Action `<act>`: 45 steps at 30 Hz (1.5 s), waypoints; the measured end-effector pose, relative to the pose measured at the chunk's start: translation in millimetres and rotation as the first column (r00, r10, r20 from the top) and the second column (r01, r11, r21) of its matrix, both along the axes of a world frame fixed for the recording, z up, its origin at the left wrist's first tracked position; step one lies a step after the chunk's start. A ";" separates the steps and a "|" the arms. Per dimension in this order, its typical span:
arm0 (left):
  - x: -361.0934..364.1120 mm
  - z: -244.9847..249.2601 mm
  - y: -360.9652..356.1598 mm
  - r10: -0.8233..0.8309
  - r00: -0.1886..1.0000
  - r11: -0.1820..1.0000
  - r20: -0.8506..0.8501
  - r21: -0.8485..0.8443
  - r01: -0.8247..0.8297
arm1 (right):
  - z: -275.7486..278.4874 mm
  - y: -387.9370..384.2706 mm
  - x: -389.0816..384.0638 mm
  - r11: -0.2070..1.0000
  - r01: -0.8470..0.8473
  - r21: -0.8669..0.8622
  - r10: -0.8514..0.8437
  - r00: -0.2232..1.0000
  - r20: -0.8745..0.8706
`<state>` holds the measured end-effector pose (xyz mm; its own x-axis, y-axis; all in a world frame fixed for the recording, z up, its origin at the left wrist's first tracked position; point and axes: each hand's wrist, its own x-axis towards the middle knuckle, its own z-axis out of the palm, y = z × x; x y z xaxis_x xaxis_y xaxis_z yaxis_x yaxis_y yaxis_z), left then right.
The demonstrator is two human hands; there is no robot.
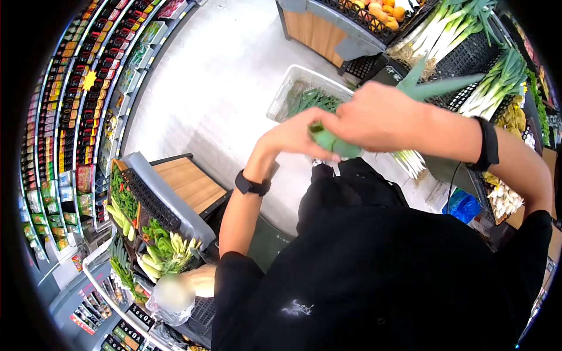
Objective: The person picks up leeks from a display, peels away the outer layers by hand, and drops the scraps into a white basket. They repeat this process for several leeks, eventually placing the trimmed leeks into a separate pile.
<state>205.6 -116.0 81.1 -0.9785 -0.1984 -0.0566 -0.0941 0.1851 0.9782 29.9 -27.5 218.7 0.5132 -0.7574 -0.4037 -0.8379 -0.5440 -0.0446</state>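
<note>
A: What did the left hand hold?

B: It was curved about a rolled green stalk, thumb along the near side and fingers across the far side. A dark watch encircled that wrist.

A: And the right hand?

B: It was closed over the same stalk, its fingertips meeting those of the left. A black band marked its wrist. Long green leaves spread beyond this hand; whether they belonged to the held stalk could not be determined.

A: What lay nearest?

B: Just beyond the hands, a white basket stood on the floor, with cut-looking greens inside.

A: And to the right?

B: A counter carried oranges in a black crate and bunches of leeks. Nearer lay a blue bag.

A: The left margin?

B: A second counter held leafy vegetables and pale gourds, with another person's arm beside it. Shelves of packaged goods curved behind.
</note>
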 end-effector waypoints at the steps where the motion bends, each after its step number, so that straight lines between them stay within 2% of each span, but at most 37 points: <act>1: -11.3 3.4 -6.2 -0.050 0.998 0.986 -0.032 0.158 0.054 | 10.5 -5.4 -2.3 0.997 -0.011 -0.077 0.014 0.999 0.031; 2: -20.3 9.6 -9.6 -0.095 0.993 0.946 -0.072 0.305 0.112 | 22.1 -10.8 -5.0 0.998 0.007 -0.059 -0.008 1.000 -0.015; 3: -25.4 21.4 -6.6 -0.053 0.995 0.900 -0.085 0.428 0.084 | 24.3 -12.6 -7.9 0.986 0.001 -0.169 -0.007 0.999 -0.037; 4: -31.8 23.8 -5.0 -0.054 0.994 0.901 -0.095 0.425 0.089 | 25.7 -14.4 -10.6 0.962 -0.009 -0.274 -0.007 0.998 -0.056; 5: -39.1 24.4 -4.2 0.001 0.992 0.898 -0.125 0.437 0.054 | 26.6 -16.4 -13.7 0.961 -0.008 -0.275 -0.010 0.998 -0.063; 6: -44.8 29.2 -3.3 0.055 0.987 0.892 -0.153 0.452 0.020 | 29.4 -18.9 -14.5 0.928 -0.030 -0.370 -0.010 0.994 -0.107; 7: -48.3 35.3 -4.3 0.025 0.986 0.889 -0.166 0.455 0.054 | 31.3 -19.0 -14.0 0.886 -0.057 -0.460 -0.014 0.989 -0.149; 8: -50.5 42.3 -2.6 0.021 0.985 0.889 -0.169 0.454 0.059 | 34.6 -18.6 -14.5 0.886 -0.054 -0.461 -0.019 0.988 -0.152; 10: -55.1 50.9 1.8 0.088 0.965 0.773 -0.247 0.628 0.090 | 53.1 -20.9 -7.7 0.966 0.080 -0.247 -0.145 0.956 -0.254; 11: -58.6 50.1 3.0 0.084 0.965 0.773 -0.248 0.627 0.094 | 52.3 -18.7 -6.0 0.963 0.097 -0.252 -0.175 0.935 -0.308; 12: -62.7 48.0 3.6 0.134 0.978 0.917 -0.160 0.393 -0.061 | 43.4 -16.0 -9.8 0.963 0.098 -0.253 -0.176 0.935 -0.309; 13: -64.7 47.6 4.6 0.209 0.974 0.973 -0.088 0.114 -0.199 | 31.7 -13.4 -14.5 0.933 0.061 -0.356 -0.172 0.942 -0.288; 14: -65.5 49.5 5.3 0.213 0.973 0.973 -0.087 0.112 -0.202 | 21.7 -11.4 -20.3 0.889 0.026 -0.456 -0.165 0.950 -0.266; 16: -66.6 61.5 5.6 0.232 0.964 0.972 -0.133 -0.007 -0.235 | 23.2 -10.7 -15.1 0.904 0.064 -0.423 -0.196 0.941 -0.277; 18: -65.0 78.5 6.2 0.175 0.973 0.984 -0.149 0.007 -0.176 | 22.4 -9.5 -12.1 0.916 0.108 -0.386 -0.232 0.929 -0.290; 20: -62.8 81.0 7.1 0.121 0.979 0.993 -0.164 0.021 -0.119 | 19.4 -8.2 -10.6 0.898 0.115 -0.426 -0.227 0.948 -0.224; 21: -60.7 78.3 7.4 0.192 0.977 0.981 -0.096 0.006 -0.193 | 19.5 -8.8 -12.5 0.897 0.118 -0.426 -0.227 0.950 -0.216; 22: -59.4 77.7 6.6 0.262 0.964 0.965 -0.033 -0.017 -0.263 | 21.3 -12.0 -18.5 0.895 0.063 -0.442 -0.138 0.981 -0.138; 23: -56.5 78.2 6.4 0.261 0.965 0.965 -0.031 -0.020 -0.262 | 21.8 -15.2 -23.9 0.887 0.010 -0.461 -0.044 0.997 -0.063; 26: -42.5 85.7 6.3 0.340 0.940 0.940 -0.026 0.018 -0.340 | 13.5 -26.0 -32.3 0.916 0.086 -0.392 -0.086 0.996 0.019; 28: -34.8 92.1 6.6 0.301 0.954 0.950 0.005 0.081 -0.300 | 15.8 -25.6 -33.7 0.886 0.062 -0.460 -0.056 0.998 0.027; 30: -28.8 96.9 8.0 0.337 0.941 0.941 -0.013 0.046 -0.336 | 23.9 -26.1 -38.0 0.853 0.073 -0.517 -0.038 0.996 0.077; 32: -22.5 103.6 10.8 0.371 0.928 0.929 -0.029 0.012 -0.370 | 25.4 -26.0 -38.1 0.881 0.043 -0.470 -0.029 0.999 0.037; 34: -17.3 111.2 14.0 0.391 0.914 0.920 0.107 -0.068 -0.385 | 32.9 -21.0 -36.0 0.893 0.052 -0.447 -0.050 0.999 0.015; 36: -7.5 109.1 11.8 0.393 0.908 0.919 0.148 -0.041 -0.391 | 31.7 -21.3 -41.7 0.887 0.043 -0.460 -0.041 0.999 0.014; 38: 1.5 107.4 9.0 0.258 0.957 0.958 0.132 0.094 -0.271 | 29.2 -21.0 -40.0 0.880 0.035 -0.474 -0.030 0.999 0.018; 39: 2.9 105.2 6.3 0.264 0.955 0.956 0.133 0.091 -0.277 | 31.4 -18.5 -29.3 0.881 0.044 -0.472 -0.058 0.998 -0.015; 40: 4.2 102.2 3.1 0.176 0.980 0.973 0.088 0.136 -0.187 | 31.4 -17.3 -21.5 0.883 0.055 -0.467 -0.086 0.995 -0.045; 41: 5.8 100.6 1.2 0.085 0.996 0.980 0.038 0.176 -0.090 | 28.7 -18.1 -18.7 0.850 0.035 -0.526 -0.047 0.999 -0.008; 44: 6.4 100.7 6.6 0.102 0.995 0.962 0.021 0.251 -0.104 | 24.2 -20.2 -2.7 0.873 0.014 -0.487 -0.012 1.000 0.007; 45: 4.4 106.3 8.1 0.095 0.990 0.977 0.100 0.182 -0.113 | 22.7 -20.3 1.9 0.874 0.011 -0.486 -0.009 1.000 0.007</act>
